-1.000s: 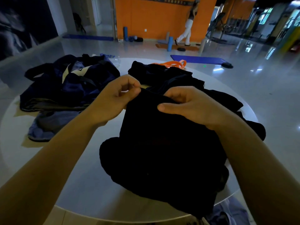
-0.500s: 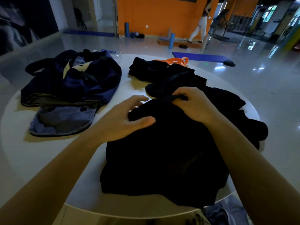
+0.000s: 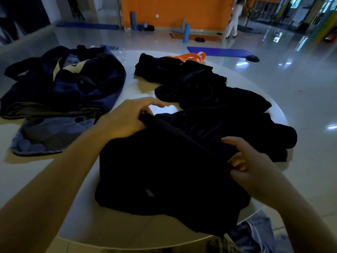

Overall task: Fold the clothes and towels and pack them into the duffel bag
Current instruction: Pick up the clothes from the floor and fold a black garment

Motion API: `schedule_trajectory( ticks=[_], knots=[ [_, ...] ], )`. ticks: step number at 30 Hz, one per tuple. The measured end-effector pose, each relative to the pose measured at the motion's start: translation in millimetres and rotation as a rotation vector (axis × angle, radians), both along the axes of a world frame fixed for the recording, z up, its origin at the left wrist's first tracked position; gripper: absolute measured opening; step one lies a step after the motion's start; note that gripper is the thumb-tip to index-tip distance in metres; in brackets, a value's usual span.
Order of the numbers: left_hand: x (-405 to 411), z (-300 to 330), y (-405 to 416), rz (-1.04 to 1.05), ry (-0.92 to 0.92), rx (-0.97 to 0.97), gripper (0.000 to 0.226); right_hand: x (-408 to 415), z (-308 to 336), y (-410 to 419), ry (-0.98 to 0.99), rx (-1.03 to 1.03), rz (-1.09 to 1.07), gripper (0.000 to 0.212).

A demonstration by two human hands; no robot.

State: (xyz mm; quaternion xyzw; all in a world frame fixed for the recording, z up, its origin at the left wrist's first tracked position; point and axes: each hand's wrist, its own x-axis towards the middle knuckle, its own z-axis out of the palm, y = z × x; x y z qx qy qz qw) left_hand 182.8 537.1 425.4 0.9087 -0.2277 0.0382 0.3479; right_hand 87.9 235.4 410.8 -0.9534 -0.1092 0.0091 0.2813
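A black garment (image 3: 164, 170) lies spread on the near part of the round white table (image 3: 54, 179). My left hand (image 3: 127, 119) grips its far left corner, fingers curled over the edge. My right hand (image 3: 244, 165) pinches the right edge of the same garment. A navy duffel bag (image 3: 73, 83) lies open at the far left of the table. More black clothes (image 3: 200, 88) are heaped behind the garment at the centre and right.
A grey-blue folded cloth (image 3: 49, 134) lies in front of the duffel bag. An orange band (image 3: 189, 56) sits at the table's far edge. Blue cloth (image 3: 255, 232) hangs below the near right rim. A person (image 3: 233, 19) walks far off on the shiny floor.
My left hand moved up and now grips the garment's far left corner. My right hand slid down to the right edge. The garment lies wider and flatter on the table.
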Motion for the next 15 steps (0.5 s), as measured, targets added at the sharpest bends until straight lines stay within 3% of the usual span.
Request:
schedule_trajectory(
  ticks=[2, 5, 8, 10, 12, 15],
  knots=[
    [-4, 3, 14, -0.023, 0.079, -0.044, 0.051, 16, 12, 2, -0.098, 0.138, -0.019, 0.046],
    [-19, 17, 35, -0.090, 0.180, -0.344, 0.045, 37, 40, 16, -0.179, 0.407, -0.026, 0.033],
    [-35, 41, 54, -0.182, 0.191, -0.589, 0.052, 53, 77, 38, -0.079, 0.783, 0.026, 0.030],
    [-44, 58, 65, -0.225, 0.189, -0.702, 0.055, 58, 99, 48, -0.063, 0.923, 0.110, 0.029],
    [-52, 68, 71, -0.284, 0.180, -0.797, 0.058, 59, 115, 52, -0.092, 0.934, 0.185, 0.028],
    [-51, 62, 73, -0.261, 0.238, -0.869, 0.048, 69, 111, 51, -0.238, 0.689, 0.174, 0.022]
  ],
)
